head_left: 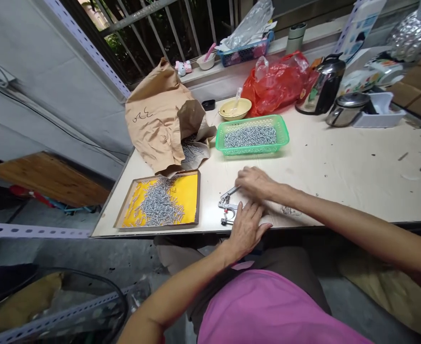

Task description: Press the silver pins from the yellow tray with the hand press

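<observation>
A pliers-like metal tool (229,206) with a spring, a C-shaped jaw and a dark knob lies near the table's front edge. My left hand (246,227) rests over its right side, fingers stretched out flat and thumb apart. Just beyond, my right hand (256,182) is curled down at the end of the tool's upper handle, slightly blurred; its fingertips are partly hidden. Left of the tool, a shallow tray (199,200) with a yellow lining holds a heap of small metal pins (160,203). A green plastic basket (253,151) beyond my hands contains many similar metal pieces (250,136).
A brown paper bag (153,124) with metal pieces at its mouth stands behind the tray. Farther back are a yellow bowl (235,109), a red plastic bag (278,81), a thermos jug (323,86) and a steel pot (348,109). Barred windows (170,28) rise behind.
</observation>
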